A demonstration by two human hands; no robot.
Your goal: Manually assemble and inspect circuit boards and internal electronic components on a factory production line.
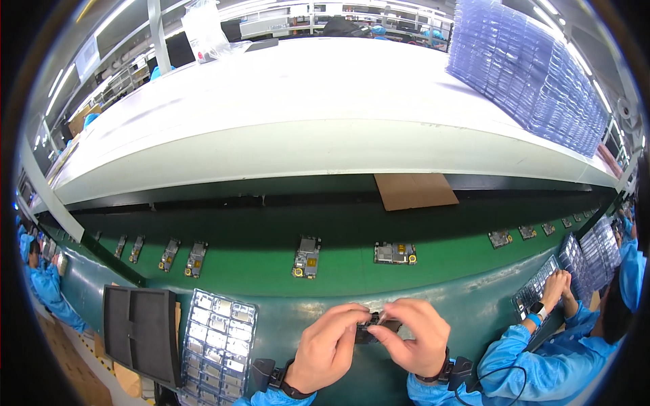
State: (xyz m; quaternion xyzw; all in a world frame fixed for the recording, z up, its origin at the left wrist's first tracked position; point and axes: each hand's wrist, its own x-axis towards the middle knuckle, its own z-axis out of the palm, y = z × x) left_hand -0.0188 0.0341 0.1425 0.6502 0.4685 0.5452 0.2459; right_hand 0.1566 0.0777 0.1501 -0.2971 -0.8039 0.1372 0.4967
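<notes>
Near the front edge of the green bench, a small dark circuit board is between my hands, mostly covered by fingers. My left hand is closed on its left side, thumb and forefinger at the edge. Over the board's right part, my right hand is closed in a pinch, thumb and forefinger tips close together. Something small and pale seems to show between those tips, too small to name. On the green belt beyond lie similar boards, the closest being one board lengthwise and another upright.
To my left are a clear tray of metallic parts and a black divided tray. A white shelf spans above the belt, carrying stacked clear trays. Brown cardboard sits beneath it. A co-worker in blue works at right.
</notes>
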